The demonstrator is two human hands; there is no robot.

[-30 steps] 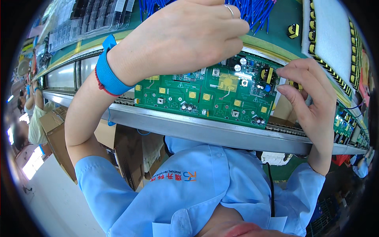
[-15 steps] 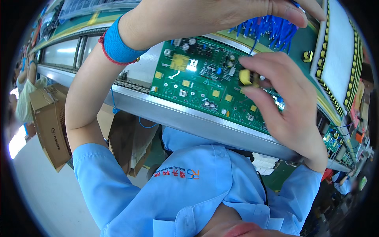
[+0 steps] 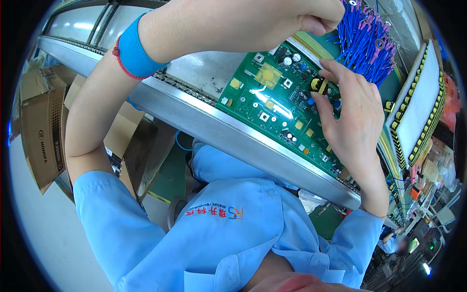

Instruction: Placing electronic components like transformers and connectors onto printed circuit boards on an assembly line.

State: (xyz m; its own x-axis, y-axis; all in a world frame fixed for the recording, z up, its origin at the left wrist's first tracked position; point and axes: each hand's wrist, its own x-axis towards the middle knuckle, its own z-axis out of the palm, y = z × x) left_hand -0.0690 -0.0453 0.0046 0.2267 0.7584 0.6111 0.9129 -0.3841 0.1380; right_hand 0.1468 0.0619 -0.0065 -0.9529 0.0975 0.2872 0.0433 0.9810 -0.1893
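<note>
A green circuit board (image 3: 248,114) lies on the metal conveyor, carrying capacitors, chips and several yellow square pads. My right hand (image 3: 352,112) pinches a small yellow-and-black transformer (image 3: 318,85) between thumb and fingers, at the board's surface among the other parts. Whether its pins sit in the board cannot be seen. My left hand (image 3: 272,22), with a blue wristband (image 3: 138,46), is above the board's far edge with its fingers curled closed; what they hold, if anything, is hidden. A thick bunch of blue wires (image 3: 369,53) with ring terminals lies beside it.
The conveyor's metal rail (image 3: 194,112) runs between me and the board. On the right a white foam sheet (image 3: 421,92) is edged with rows of yellow-and-black transformers. Cardboard boxes (image 3: 41,131) stand at the left below the conveyor. Another person sits far off at lower right.
My right hand has brought the transformer down onto the far part of the board. My left fingers, extended near a blue wire before, are curled in now. The whole view has shifted.
</note>
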